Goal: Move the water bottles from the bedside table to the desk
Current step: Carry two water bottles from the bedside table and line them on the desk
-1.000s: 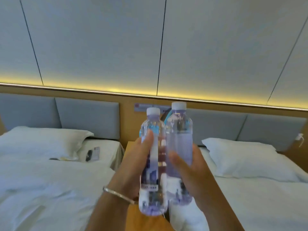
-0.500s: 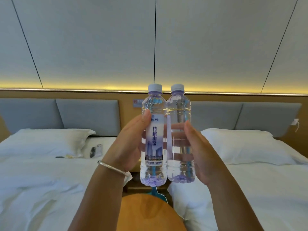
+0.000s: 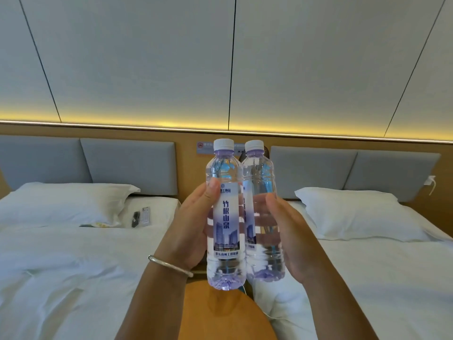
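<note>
Two clear plastic water bottles, white caps, upright, touching side by side, held above the round wooden bench (image 3: 220,315) between two white beds. Left hand (image 3: 188,231) grips the labelled bottle (image 3: 225,217), fingers curled round; right hand (image 3: 291,236) grips the other bottle (image 3: 262,192).

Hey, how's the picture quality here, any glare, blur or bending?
Head view: sharp; the left bottle label is readable in the left hand. Warm light strip glows without washing out. Wide-angle lens slants the wall panel seams outward. Right bottle shows refraction.
</note>
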